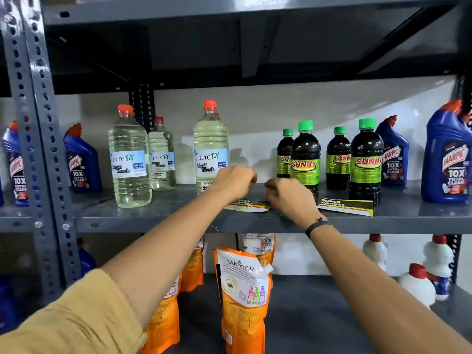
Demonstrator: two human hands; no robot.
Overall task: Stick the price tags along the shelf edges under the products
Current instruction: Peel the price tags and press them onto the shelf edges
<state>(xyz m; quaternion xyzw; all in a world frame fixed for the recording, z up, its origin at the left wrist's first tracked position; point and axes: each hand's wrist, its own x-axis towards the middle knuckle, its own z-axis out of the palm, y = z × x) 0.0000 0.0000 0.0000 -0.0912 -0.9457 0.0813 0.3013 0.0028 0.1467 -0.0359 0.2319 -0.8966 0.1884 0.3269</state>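
Grey metal shelf [158, 215], slotted upright post [38, 139] at left. Both arms reach up to the middle shelf.

Left hand [233, 181] held just above the shelf surface, knuckles toward me, fingers curled in together; whether they pinch anything I cannot tell, the hand is blurred. Mustard sleeve [69, 318] on that arm.

Right hand [291, 198] close beside the left, the two nearly meeting, fingers bent downward and together; what they grip, if anything, is hidden. Dark band [318, 226] on the right wrist.

One price tag [249, 206], black and yellow, printed "SUPER MARKET", lies flat on the shelf near its front edge, partly under both hands. A second price tag [346, 206] lies flat to the right, in front of the green-capped Sunny bottles [305, 159]. Neither tag is on the shelf's front face.

Clear liquid bleach bottles [129, 159] with red caps stand left of the hands. Blue Harpic bottles [445, 154] at both ends of the shelf.

Lower shelf: orange Santoor pouches [244, 297] upright, white bottles [419, 284] with red caps to the right.
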